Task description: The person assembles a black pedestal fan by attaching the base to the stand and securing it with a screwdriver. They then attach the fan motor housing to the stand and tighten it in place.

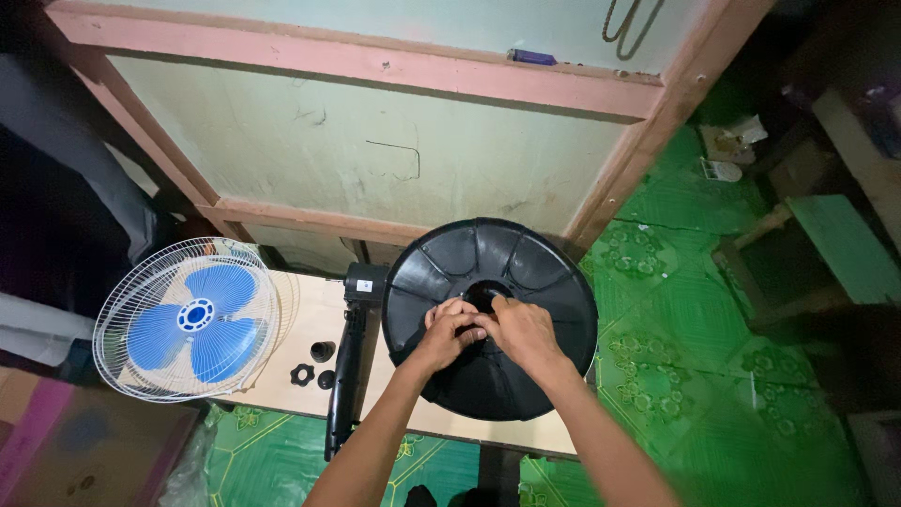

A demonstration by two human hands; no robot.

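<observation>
Both hands (483, 329), fingers pinched at round black base (554, 291) hub; black pole (345, 376), blue-bladed fan grille (192, 319) alongside.

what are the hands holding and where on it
Both hands, left hand and right hand, meet at the centre hub of the round black fan base; the exact grip is hidden.

Fan base (526, 272) centre hole hidden under fingers (460, 314).
</observation>
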